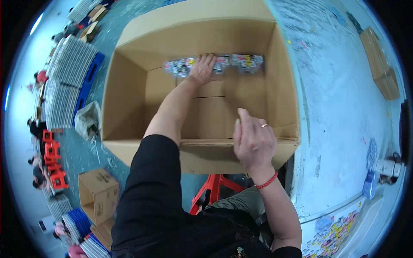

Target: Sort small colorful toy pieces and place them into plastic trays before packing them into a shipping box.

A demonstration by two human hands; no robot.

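A large brown cardboard box stands in front of me with its flaps folded outward. Along its far wall, on the bottom, runs a row of clear plastic packs with small colourful contents. A further clear pack continues the row to the right, with a narrow gap before it. My left hand reaches down into the box and rests on the row, fingers stretched over the packs and thumb apart. Over the near rim, at the right, hovers my right hand. Its fingers are loosely bent, and nothing shows in it.
A pale worktable adjoins the box on the right, with a pile of small colourful pieces at its near end. Beneath the box is a red stool. Leftward lie an open carton, a plastic bag and stacked trays.
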